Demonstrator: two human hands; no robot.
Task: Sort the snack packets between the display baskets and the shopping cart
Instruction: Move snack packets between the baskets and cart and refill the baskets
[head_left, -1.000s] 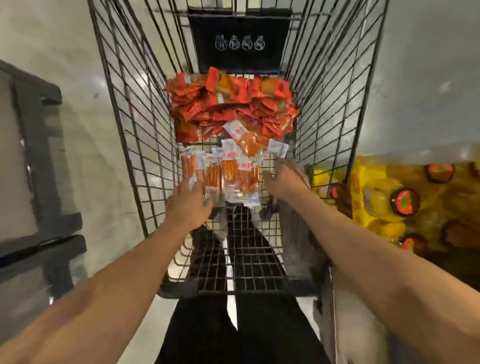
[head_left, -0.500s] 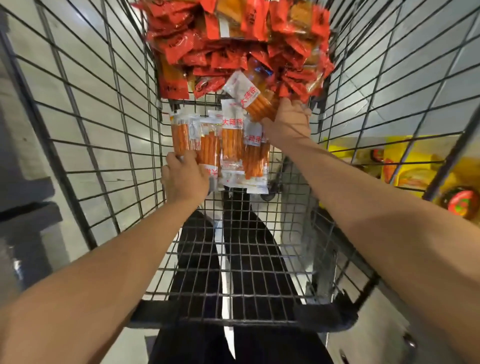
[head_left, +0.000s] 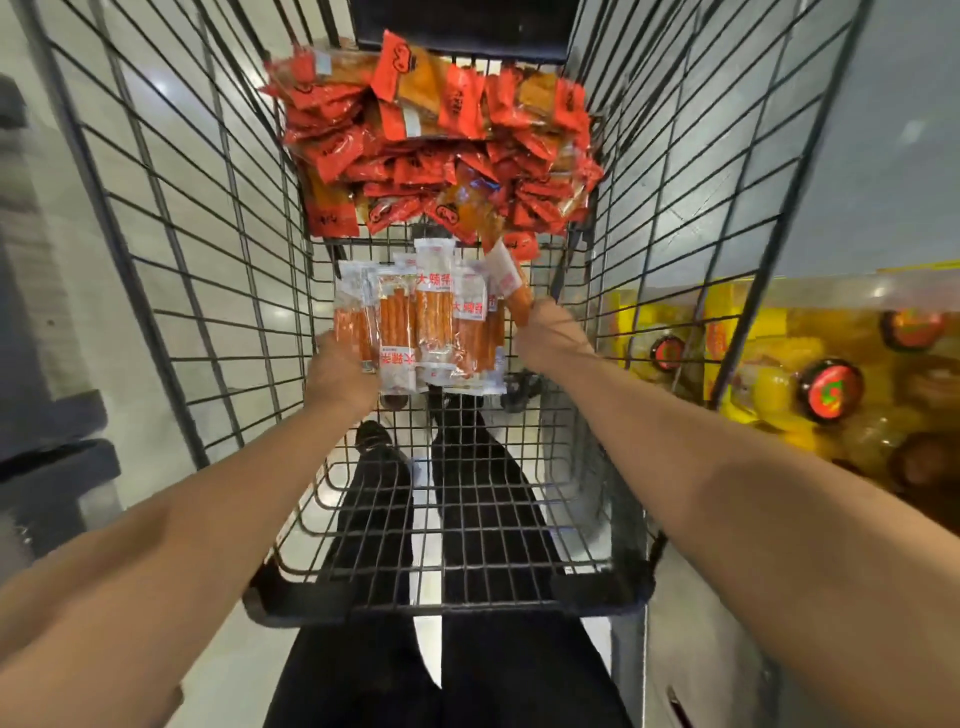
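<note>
Inside a black wire shopping cart (head_left: 208, 291), a person's left hand (head_left: 340, 371) grips the lower edge of a fanned bunch of clear stick-snack packets (head_left: 415, 322), white-topped with red print and orange sticks showing through. The right hand (head_left: 545, 332), fingers curled, pinches one more such packet (head_left: 511, 288), tilted, just beside the bunch. Beyond them, at the cart's far end, lies a heap of red-and-orange snack packets (head_left: 441, 140). To the right, outside the wire, a display bin (head_left: 779, 332) holds yellow packaged goods.
</note>
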